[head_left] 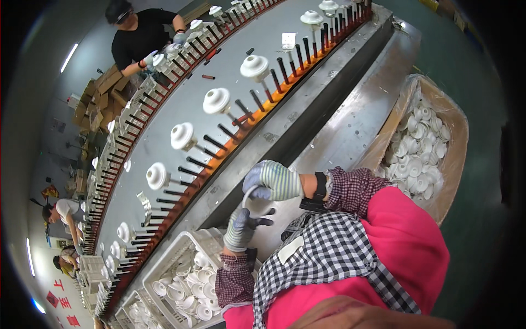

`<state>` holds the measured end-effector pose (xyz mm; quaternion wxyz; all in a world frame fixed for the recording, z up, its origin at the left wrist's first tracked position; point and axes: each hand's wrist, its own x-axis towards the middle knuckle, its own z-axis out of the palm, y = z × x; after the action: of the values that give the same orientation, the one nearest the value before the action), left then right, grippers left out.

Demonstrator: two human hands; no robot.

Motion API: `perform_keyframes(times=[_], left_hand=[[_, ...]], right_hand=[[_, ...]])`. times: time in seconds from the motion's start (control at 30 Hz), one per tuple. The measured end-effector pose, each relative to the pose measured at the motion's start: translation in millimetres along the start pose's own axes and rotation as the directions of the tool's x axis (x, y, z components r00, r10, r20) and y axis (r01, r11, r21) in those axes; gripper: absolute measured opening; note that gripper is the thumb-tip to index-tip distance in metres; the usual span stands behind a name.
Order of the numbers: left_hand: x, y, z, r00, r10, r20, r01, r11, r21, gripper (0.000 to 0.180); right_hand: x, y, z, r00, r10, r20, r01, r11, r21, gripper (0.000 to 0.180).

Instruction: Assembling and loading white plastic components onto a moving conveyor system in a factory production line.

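While the conveyor table (178, 101) curves across in front of me, going L to R: co-worker (143, 33) in black at its far side, white domed parts (157, 176) up by the dark pegs (198, 163) on its near edge. Crate (164, 258) of loose white pcs (192, 290) close by its near side. Now my L hand (239, 230), gloved, short of that edge, fingers curled on the lower side of a white cup (257, 207). Cup's btwn my hands, held clear of the table's near edge. R hand (279, 180) closed on its upper rim, fingertips partly hidden. I'd judge it light, stiff, prob. brittle; smooth walls cd slip in gloves. Best hold: opp. sides of rim, gentle pinch. Far R, well off the table's near side: carton (453, 181) w/ white discs (422, 175).
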<state>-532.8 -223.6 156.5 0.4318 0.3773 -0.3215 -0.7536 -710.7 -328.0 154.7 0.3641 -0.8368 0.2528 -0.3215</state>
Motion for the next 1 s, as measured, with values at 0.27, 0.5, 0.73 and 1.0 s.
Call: perform_keyframes(times=[0.27, 0.5, 0.73, 1.0], left_hand=[[98, -14, 61, 0.941, -0.18, 0.287, 0.21, 0.975, -0.076, 0.08], [201, 64, 119, 0.996, 0.042, 0.079, -0.042, 0.999, 0.005, 0.095], [294, 173, 115, 0.882, 0.463, -0.093, -0.318, 0.728, 0.607, 0.065], [398, 230, 20, 0.947, 0.201, -0.25, 0.078, 0.611, 0.788, 0.075]], right_hand=[[-31, 60, -77, 0.972, -0.235, -0.026, 0.236, 0.968, 0.082, 0.032], [23, 157, -202, 0.906, 0.184, -0.381, -0.04, 0.934, 0.356, 0.039], [137, 256, -181, 0.946, -0.073, -0.316, 0.006, 0.978, -0.207, 0.047], [153, 289, -143, 0.924, -0.245, -0.294, 0.379, 0.686, 0.621, 0.027]])
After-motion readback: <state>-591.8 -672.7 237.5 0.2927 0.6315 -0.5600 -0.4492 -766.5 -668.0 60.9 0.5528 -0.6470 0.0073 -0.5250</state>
